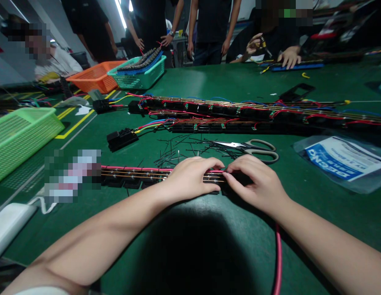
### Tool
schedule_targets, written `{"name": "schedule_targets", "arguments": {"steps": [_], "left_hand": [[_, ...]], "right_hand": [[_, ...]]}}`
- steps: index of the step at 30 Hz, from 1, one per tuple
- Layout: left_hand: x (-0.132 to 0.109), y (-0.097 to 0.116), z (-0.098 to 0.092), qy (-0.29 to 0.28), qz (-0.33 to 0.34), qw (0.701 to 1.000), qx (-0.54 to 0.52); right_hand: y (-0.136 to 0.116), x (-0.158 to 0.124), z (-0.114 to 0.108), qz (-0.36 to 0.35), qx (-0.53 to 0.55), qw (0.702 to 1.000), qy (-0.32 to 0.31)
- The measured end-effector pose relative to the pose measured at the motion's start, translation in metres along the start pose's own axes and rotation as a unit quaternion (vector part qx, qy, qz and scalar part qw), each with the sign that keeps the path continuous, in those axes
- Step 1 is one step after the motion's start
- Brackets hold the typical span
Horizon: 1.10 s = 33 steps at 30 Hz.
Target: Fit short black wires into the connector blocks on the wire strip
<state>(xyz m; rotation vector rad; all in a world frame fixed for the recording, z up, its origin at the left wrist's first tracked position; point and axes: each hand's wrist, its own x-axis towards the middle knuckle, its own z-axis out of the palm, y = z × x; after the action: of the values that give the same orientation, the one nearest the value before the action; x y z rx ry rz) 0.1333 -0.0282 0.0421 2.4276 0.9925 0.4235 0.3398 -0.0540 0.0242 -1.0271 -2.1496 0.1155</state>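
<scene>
A long black strip with metal rods and a red cable along its back edge lies across the bench in front of me. My left hand rests over it, thumb on the near side and fingers on the far side, gripping it. My right hand is beside the left one, thumb and fingertips pinched at the strip's red cable; what is between them is too small to make out. A thick red cable comes out below my right wrist. Just beyond my hands lie scissors and loose black cable ties.
More wired black strips with plugs lie farther back. A plastic bag with a label is at right. A green basket, an orange basket and a teal basket stand at left. Several people are around the bench; one handles a blue strip.
</scene>
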Motion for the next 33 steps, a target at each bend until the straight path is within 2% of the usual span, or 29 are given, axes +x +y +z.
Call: {"name": "schedule_targets", "arguments": {"steps": [14,33], "left_hand": [[-0.0006,-0.0007,0.0007,0.007,0.019,1.000,0.009],[-0.0003,-0.0018,0.0016,0.015,0.028,0.999,0.009]], "right_hand": [[0.0028,-0.0002,0.0018,0.010,0.008,1.000,0.014],[0.0045,-0.0009,0.0030,0.021,0.004,1.000,-0.006]]}}
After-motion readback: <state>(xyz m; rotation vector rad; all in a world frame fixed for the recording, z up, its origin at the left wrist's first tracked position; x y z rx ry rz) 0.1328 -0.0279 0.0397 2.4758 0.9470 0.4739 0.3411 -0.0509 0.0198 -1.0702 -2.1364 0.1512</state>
